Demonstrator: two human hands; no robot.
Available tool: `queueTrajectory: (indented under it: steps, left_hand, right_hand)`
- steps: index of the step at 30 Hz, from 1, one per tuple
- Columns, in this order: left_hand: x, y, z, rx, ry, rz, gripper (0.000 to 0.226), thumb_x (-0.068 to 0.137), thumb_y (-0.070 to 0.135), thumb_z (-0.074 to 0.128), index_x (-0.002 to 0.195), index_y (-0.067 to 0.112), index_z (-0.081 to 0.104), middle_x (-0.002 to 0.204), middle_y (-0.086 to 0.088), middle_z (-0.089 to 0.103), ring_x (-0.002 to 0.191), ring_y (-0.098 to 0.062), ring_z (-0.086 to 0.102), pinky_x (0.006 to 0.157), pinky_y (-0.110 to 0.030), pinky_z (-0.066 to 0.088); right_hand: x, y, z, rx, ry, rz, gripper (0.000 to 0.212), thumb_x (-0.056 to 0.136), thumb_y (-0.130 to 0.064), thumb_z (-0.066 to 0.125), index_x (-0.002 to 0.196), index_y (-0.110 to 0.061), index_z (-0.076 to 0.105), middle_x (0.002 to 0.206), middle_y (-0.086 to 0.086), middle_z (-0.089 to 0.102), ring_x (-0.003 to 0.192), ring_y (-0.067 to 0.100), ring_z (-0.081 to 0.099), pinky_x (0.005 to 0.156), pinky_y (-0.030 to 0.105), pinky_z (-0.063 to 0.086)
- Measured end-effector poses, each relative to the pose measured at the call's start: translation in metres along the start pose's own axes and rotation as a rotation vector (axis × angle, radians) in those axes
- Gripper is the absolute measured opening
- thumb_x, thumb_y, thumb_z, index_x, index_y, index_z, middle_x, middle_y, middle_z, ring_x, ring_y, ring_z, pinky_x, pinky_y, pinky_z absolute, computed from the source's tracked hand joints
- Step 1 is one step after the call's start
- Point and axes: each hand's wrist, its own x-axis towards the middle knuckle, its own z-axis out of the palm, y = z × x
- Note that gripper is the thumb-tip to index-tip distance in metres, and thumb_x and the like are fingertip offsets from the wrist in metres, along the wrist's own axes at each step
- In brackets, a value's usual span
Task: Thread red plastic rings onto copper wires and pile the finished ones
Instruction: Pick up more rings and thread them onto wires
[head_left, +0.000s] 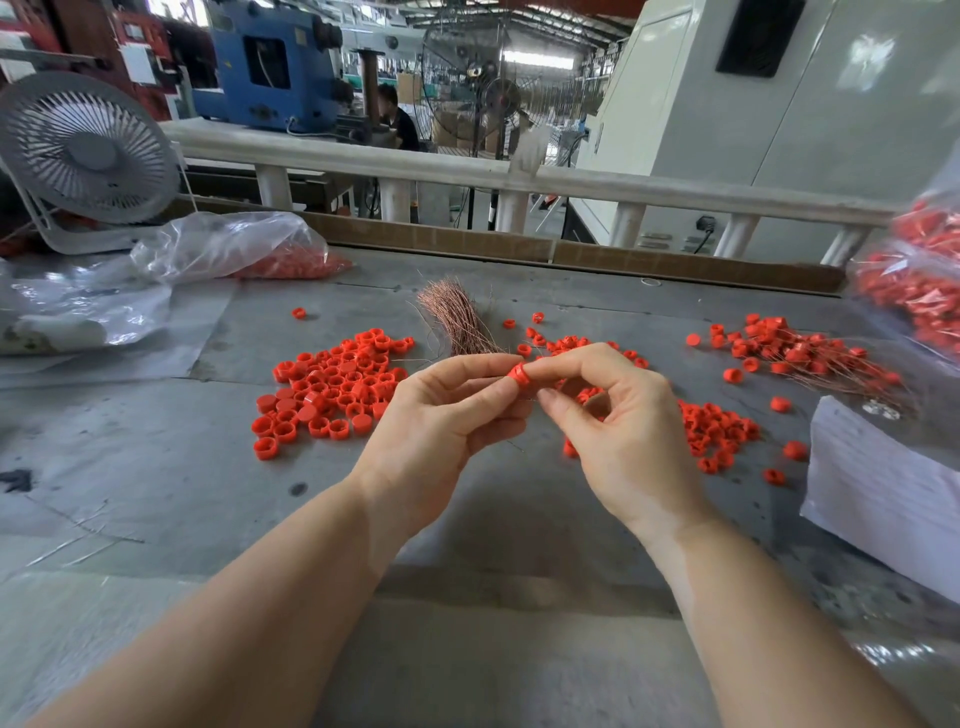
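My left hand (441, 410) and my right hand (618, 415) meet above the middle of the grey table (156, 467). Between their fingertips they pinch one red plastic ring (520, 375). A thin wire (519, 447) shows faintly below the ring. Behind the hands lies a bundle of copper wires (457, 317). To the left a heap of loose red rings (332, 389) is spread out, and another loose heap (717, 431) lies at the right, partly hidden by my right hand. Rings threaded on wires (800, 353) are piled at the far right.
A clear plastic bag with red rings (249, 249) lies at the back left beside a grey desk fan (85, 150). Another bag of red parts (919, 280) stands at the right edge. A white stack of sheets (883, 478) lies near right. A railing (467, 171) borders the table's far side.
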Motion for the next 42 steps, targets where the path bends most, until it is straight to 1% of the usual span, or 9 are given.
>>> queueTrajectory:
  steps: [3,6,14,20,24,28,31,38,42]
  left_hand:
    - [0.0010,-0.0001,-0.0006,0.000,-0.006,-0.021,0.021,0.073,0.007,0.060,0.092,0.008,0.068,0.071,-0.003,0.071,0.061,-0.008,0.064,0.060,-0.018,0.054]
    - [0.0009,-0.0001,-0.0006,-0.016,-0.014,-0.049,0.023,0.073,0.008,0.060,0.095,0.006,0.067,0.071,-0.002,0.070,0.060,-0.007,0.064,0.058,-0.017,0.054]
    - [0.0004,0.0004,-0.0006,-0.014,-0.031,-0.064,0.026,0.070,0.011,0.061,0.095,0.006,0.067,0.068,0.000,0.069,0.058,-0.006,0.063,0.055,-0.017,0.053]
    - [-0.0002,-0.0002,0.0005,0.049,0.005,0.024,0.020,0.065,0.012,0.065,0.083,0.013,0.073,0.070,-0.002,0.071,0.060,-0.009,0.064,0.058,-0.018,0.054]
    - [-0.0007,-0.0006,0.0010,0.044,0.001,0.060,0.017,0.063,0.013,0.066,0.076,0.016,0.076,0.074,-0.004,0.072,0.064,-0.011,0.067,0.065,-0.020,0.056]
    - [-0.0006,-0.0005,0.0013,0.030,-0.008,0.064,0.017,0.064,0.014,0.067,0.079,0.015,0.076,0.081,-0.008,0.073,0.073,-0.015,0.068,0.071,-0.024,0.057]
    - [-0.0010,0.0002,0.0026,0.017,-0.013,0.065,0.017,0.064,0.013,0.067,0.078,0.015,0.076,0.080,-0.007,0.073,0.073,-0.014,0.069,0.068,-0.022,0.055]
    - [-0.0009,0.0002,0.0043,-0.001,-0.007,0.081,0.016,0.062,0.009,0.067,0.074,0.014,0.076,0.079,-0.006,0.073,0.074,-0.013,0.069,0.067,-0.020,0.055]
    - [-0.0006,-0.0010,0.0029,0.026,-0.001,0.112,0.017,0.062,0.010,0.068,0.077,0.014,0.074,0.081,-0.007,0.073,0.076,-0.015,0.069,0.070,-0.022,0.055]
  right_hand:
    - [-0.0002,-0.0005,-0.0002,-0.014,-0.001,-0.019,0.041,0.080,0.003,0.066,0.082,-0.037,0.066,0.073,-0.022,0.063,0.063,-0.002,0.056,0.056,0.007,0.039]
    - [-0.0001,-0.0010,-0.0002,-0.027,0.009,-0.037,0.041,0.079,0.003,0.067,0.081,-0.038,0.065,0.070,-0.029,0.060,0.064,-0.005,0.057,0.056,0.007,0.038]
    - [-0.0002,0.0002,0.0008,-0.002,0.026,-0.056,0.039,0.079,0.004,0.067,0.079,-0.036,0.065,0.067,-0.027,0.060,0.060,-0.002,0.056,0.056,0.008,0.038]
    - [-0.0002,0.0024,0.0011,-0.013,0.030,-0.065,0.033,0.079,0.004,0.067,0.079,-0.029,0.067,0.064,-0.027,0.059,0.058,-0.001,0.055,0.057,0.006,0.037]
    - [0.0003,0.0025,0.0009,-0.018,0.041,-0.070,0.033,0.079,0.002,0.067,0.079,-0.031,0.067,0.065,-0.027,0.058,0.057,-0.001,0.055,0.057,0.006,0.037]
    - [-0.0002,0.0017,0.0012,-0.001,0.050,-0.048,0.024,0.078,-0.011,0.070,0.080,-0.034,0.067,0.070,-0.024,0.062,0.061,0.002,0.056,0.051,0.015,0.045]
    - [0.0001,0.0016,0.0012,0.016,0.064,-0.024,0.017,0.078,-0.018,0.069,0.078,-0.034,0.067,0.070,-0.021,0.063,0.059,0.004,0.056,0.050,0.021,0.046]
    - [-0.0002,0.0013,-0.0002,-0.013,0.058,-0.019,0.026,0.079,-0.005,0.071,0.075,-0.031,0.065,0.071,-0.017,0.063,0.057,0.005,0.055,0.052,0.025,0.046]
    - [-0.0009,0.0007,-0.0003,-0.017,0.060,-0.028,0.026,0.078,-0.006,0.072,0.075,-0.031,0.065,0.072,-0.015,0.064,0.058,0.004,0.055,0.051,0.024,0.046]
